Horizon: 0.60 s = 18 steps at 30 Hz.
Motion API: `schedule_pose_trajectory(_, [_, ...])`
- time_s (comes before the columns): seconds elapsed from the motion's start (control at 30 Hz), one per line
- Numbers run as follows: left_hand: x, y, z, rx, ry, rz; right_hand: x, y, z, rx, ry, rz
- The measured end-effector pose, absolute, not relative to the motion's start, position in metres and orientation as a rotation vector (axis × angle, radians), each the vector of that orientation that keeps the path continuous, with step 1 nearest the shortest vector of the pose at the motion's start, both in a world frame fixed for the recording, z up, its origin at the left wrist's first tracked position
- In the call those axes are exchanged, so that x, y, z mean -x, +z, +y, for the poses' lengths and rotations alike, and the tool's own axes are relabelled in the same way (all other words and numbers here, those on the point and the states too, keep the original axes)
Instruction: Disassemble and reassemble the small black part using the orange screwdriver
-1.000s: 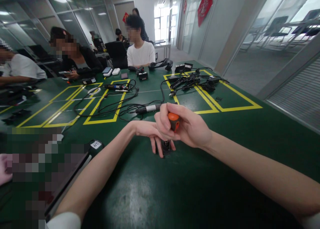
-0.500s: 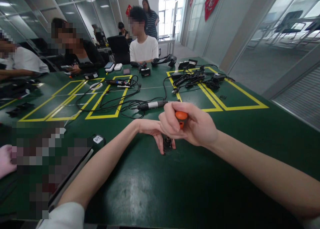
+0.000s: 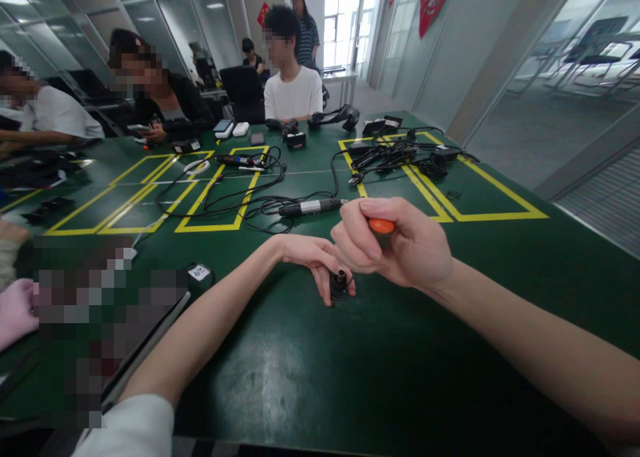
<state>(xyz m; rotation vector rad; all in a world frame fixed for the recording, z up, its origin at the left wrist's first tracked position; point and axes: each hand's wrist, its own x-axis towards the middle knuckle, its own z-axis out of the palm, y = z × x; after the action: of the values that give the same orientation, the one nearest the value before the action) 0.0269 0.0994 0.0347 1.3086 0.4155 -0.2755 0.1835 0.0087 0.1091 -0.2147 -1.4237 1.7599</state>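
My right hand point(image 3: 400, 247) is closed around an orange-handled screwdriver point(image 3: 381, 226), held upright with only the handle's top showing above my fingers. Directly under it, my left hand point(image 3: 313, 257) pinches a small black cylindrical part point(image 3: 339, 286) that stands on the green table point(image 3: 380, 377). The screwdriver's shaft is hidden behind my fingers, so I cannot see whether its tip touches the part.
A black and silver pen-like tool point(image 3: 310, 207) with tangled cables lies just beyond my hands, inside yellow taped rectangles point(image 3: 215, 227). More cables and adapters point(image 3: 395, 156) lie at the far right. Several people sit along the far and left edges. A small black labelled device point(image 3: 200, 272) lies at left.
My right hand has risen slightly with the screwdriver, exposing more of the black part under it. The view has shifted, showing more of the far end of the room.
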Motion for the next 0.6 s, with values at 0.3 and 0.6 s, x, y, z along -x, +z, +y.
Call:
schedule_pose_trajectory(0.3, [-0.029,0.043,0.089,-1.318,-0.203,0.568,-0.186,0.109,0.005,0.176,1.767,-1.474])
schedule_pose_trajectory(0.6, [-0.027,0.030,0.101,-1.327,-0.279,0.407,-0.188,0.109,0.007,0.095,1.801,-1.461])
